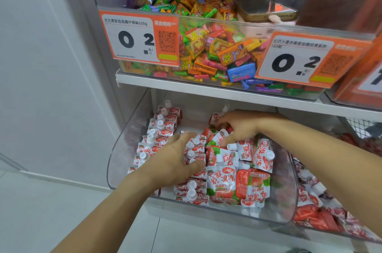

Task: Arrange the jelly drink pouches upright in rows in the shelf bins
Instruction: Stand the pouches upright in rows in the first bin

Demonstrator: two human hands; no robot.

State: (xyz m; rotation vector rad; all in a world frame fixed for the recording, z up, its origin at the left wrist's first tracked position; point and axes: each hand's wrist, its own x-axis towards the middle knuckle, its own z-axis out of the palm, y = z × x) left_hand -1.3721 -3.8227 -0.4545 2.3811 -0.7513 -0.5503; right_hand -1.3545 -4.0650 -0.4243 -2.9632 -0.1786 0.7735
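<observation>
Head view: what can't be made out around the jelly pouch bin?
- Left hand: covers the middle-row pouches; grip unclear.
- Right hand: fingers buried among loose pouches; whether it holds one is hidden.
- Neighbouring bin: cut off by the right edge, blurred.

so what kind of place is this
Most likely a snack shop aisle: clear plastic shelf bins of red-and-white strawberry jelly pouches, loose colourful wrapped candies above, and orange-and-white price tags clipped to the bin fronts.
</observation>
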